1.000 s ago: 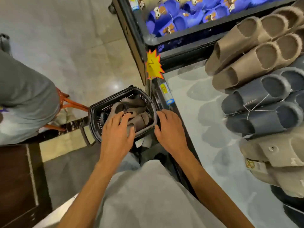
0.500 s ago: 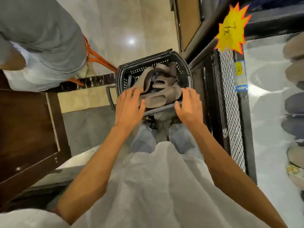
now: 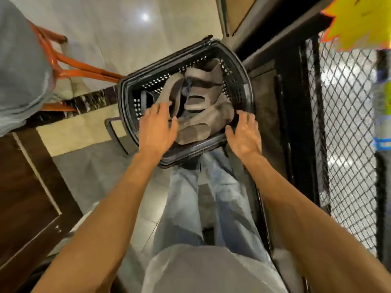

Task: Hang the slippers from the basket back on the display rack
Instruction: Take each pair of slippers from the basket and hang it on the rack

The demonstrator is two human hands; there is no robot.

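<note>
Reaching into the basket for slippers

Slippers (image 3: 198, 121) lie heaped in the basket (image 3: 246, 81) at frame centre. Left hand (image 3: 157, 129) spreads wide over them, right hand (image 3: 245, 134) open at the rim; neither holds anything. Next, I judge: close on one pair.

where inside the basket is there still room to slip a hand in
A bare patch of basket floor shows at its left end, between the perforated left wall and the upright tan slipper. The middle and right are crowded with piled slippers. The left hand and right hand take up the near rim.
</note>
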